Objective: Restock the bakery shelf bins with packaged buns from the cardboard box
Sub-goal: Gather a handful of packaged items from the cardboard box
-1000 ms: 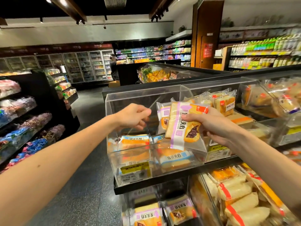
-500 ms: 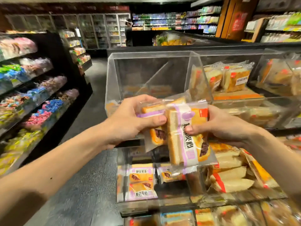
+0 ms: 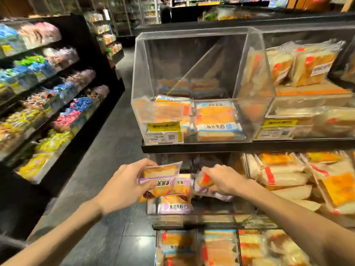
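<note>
Hands now down from top bin (image 3: 192, 54) to mid-shelf bin (image 3: 192, 219) at its 6 o'clock. Packs split: L hand (image 3: 124, 187) grips purple-label bun pack (image 3: 159, 177) at bin front, R hand (image 3: 224, 181) clamps second bun pack (image 3: 205, 180) inside, at 3 o'clock of first. Placement underway; cardboard box not in view.

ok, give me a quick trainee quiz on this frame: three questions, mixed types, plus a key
1. True or false: the left grip is empty.
2. Which band colour do the packs in the upper clear bin carry? A purple, B blue, C green.
3. Fill in: the right grip holds a pack at the ___ of the three shelf levels.
Key: 1 false, it holds a purple-banded pack. 2 B. 3 middle.
</note>
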The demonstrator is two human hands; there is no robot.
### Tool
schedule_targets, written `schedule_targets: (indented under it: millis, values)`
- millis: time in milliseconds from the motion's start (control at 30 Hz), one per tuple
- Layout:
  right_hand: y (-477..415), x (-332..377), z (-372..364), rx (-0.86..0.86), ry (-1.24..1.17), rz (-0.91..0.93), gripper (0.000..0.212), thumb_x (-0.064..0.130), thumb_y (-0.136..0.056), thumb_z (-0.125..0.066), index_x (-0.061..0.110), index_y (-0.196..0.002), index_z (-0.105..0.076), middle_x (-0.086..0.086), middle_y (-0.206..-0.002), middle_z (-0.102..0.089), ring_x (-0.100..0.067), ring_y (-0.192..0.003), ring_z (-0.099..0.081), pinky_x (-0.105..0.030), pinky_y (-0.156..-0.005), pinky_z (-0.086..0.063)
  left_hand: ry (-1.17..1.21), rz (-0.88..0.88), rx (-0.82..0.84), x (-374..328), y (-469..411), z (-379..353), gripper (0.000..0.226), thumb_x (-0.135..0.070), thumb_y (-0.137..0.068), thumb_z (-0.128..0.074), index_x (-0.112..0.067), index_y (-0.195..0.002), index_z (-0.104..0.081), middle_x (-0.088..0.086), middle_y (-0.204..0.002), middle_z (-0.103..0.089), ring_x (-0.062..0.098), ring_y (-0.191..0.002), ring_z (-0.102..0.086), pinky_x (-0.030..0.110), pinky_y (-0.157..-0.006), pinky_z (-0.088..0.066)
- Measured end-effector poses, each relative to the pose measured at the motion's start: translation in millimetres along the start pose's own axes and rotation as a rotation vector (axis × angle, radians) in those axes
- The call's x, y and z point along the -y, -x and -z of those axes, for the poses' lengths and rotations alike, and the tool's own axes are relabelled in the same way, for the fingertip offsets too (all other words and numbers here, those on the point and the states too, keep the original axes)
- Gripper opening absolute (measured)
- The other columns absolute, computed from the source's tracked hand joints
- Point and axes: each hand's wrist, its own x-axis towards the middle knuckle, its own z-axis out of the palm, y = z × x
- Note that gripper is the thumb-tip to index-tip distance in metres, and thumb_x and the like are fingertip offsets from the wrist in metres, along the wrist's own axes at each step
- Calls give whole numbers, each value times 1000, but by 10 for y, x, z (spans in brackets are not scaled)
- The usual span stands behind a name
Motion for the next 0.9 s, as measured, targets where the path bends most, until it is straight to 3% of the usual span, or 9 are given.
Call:
schedule_targets:
  millis: [133, 233, 433, 533, 633, 700, 767, 900]
  values:
    - [-321, -12, -373, 300, -57, -43, 69, 26, -78, -83, 12, -136, -49, -15, -133, -57, -33, -124, -56, -40, -98, -49, 56, 28, -20, 91, -150, -154, 32, -34, -85, -76, -43, -109, -58, -23, -97, -69, 0, -94, -65, 29, -84, -53]
    - [-425, -1, -494, 429, -133, -79, 68, 17, -83, -79, 7, -140, -43, -15, -143, -49, -33, -130, -49, -38, -101, -42, 99, 37, 21, 119, -253, -267, 33, -35, -85, -76, -42, -112, -58, -22, -98, -69, 0, -94, -64, 33, -83, -54]
    - [-592, -10, -718, 414, -62, -89, 58, 27, -82, -80, 8, -127, -49, -13, -137, -53, -31, -124, -52, -39, -101, -45, 106, 35, 55, 129, -403, -437, 33, -34, -86, -75, -37, -115, -60, -24, -74, -58, -1, -81, -59, 25, -70, -43]
    - [-605, 46, -755, 279, 97, -46, 81, 29, -80, -81, 6, -144, -37, -18, -148, -41, -34, -137, -40, -44, -110, -38, 113, 53, 74, 176, -446, -450, 33, -34, -85, -75, -38, -114, -60, -24, -73, -58, 0, -83, -60, 27, -71, -45]
    - [-614, 132, -748, 225, -21, -30, 95, 34, -79, -81, 9, -151, -25, -19, -155, -29, -35, -144, -27, -45, -115, -33, 110, 61, 87, 198, -485, -445, 34, -34, -85, -76, -35, -115, -61, -24, -81, -62, 3, -87, -62, 29, -78, -50]
    - [-615, 174, -741, 237, -143, -75, 86, 35, -80, -80, 13, -147, -31, -17, -150, -37, -35, -139, -37, -43, -108, -39, 109, 59, 94, 193, -497, -450, 33, -33, -85, -76, -35, -114, -61, -24, -78, -61, -1, -84, -61, 26, -75, -48]
    - [-599, 216, -764, 262, -158, -102, 64, 29, -84, -76, 12, -136, -44, -14, -142, -47, -32, -130, -48, -40, -100, -43, 117, 54, 93, 188, -495, -453, 32, -32, -85, -76, -36, -113, -60, -24, -74, -59, -7, -79, -59, 21, -69, -43]
    - [-541, 247, -829, 316, -197, -78, 44, 23, -88, -71, 12, -127, -52, -10, -134, -52, -27, -124, -51, -35, -98, -45, 141, 43, 107, 171, -485, -450, 32, -31, -86, -76, -36, -113, -60, -22, -71, -59, -15, -76, -57, 10, -61, -40]
